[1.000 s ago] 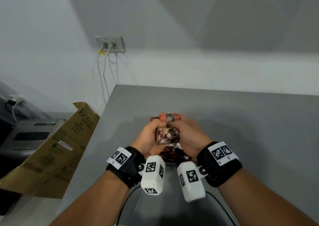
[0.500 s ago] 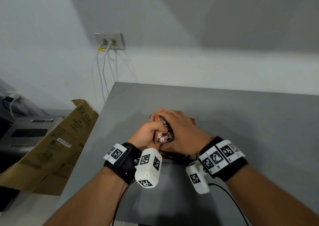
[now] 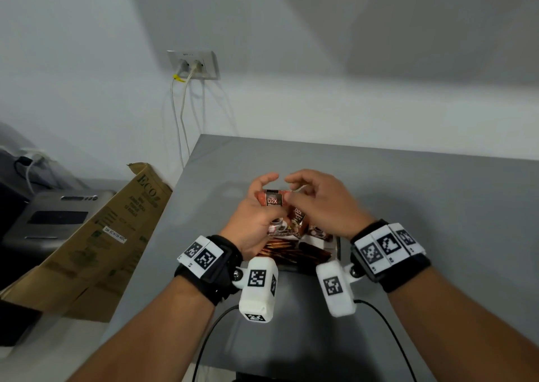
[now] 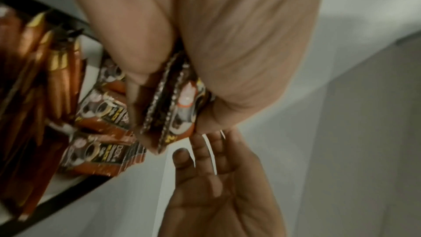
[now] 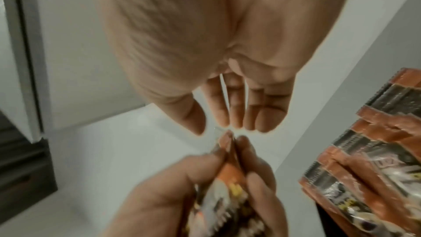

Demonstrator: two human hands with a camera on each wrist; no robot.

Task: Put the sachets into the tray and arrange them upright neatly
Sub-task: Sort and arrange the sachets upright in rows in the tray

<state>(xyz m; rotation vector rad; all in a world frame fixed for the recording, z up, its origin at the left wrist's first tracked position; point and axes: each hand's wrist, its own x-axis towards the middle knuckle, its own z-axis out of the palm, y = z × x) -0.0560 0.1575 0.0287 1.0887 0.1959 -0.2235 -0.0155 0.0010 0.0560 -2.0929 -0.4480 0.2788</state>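
My left hand (image 3: 261, 209) grips a small bundle of brown-orange D2X sachets (image 3: 272, 199) upright, just above the tray's far left part. The left wrist view shows thumb and fingers pinching these held sachets (image 4: 177, 107) edge-on. My right hand (image 3: 310, 196) hovers beside them with fingers loosely bent and holds nothing; its bare palm (image 4: 216, 177) shows from below. The black-rimmed tray (image 3: 337, 249) sits under my wrists. It holds standing D2X sachets (image 3: 316, 231) and thin copper stick sachets (image 3: 291, 254). In the right wrist view, the stacked sachets (image 5: 376, 141) are at right.
The grey table (image 3: 423, 221) stretches to the right and back toward the white wall. A cardboard box (image 3: 102, 235) leans at the table's left edge, beside a grey machine (image 3: 52, 218). A wall socket (image 3: 194, 65) has cables hanging down. Black wrist cables (image 3: 388, 338) trail over the near edge.
One second ago both hands clasped the sachet bundle. The right hand then covered it and has now lifted off and spread; the left hand keeps the bundle.
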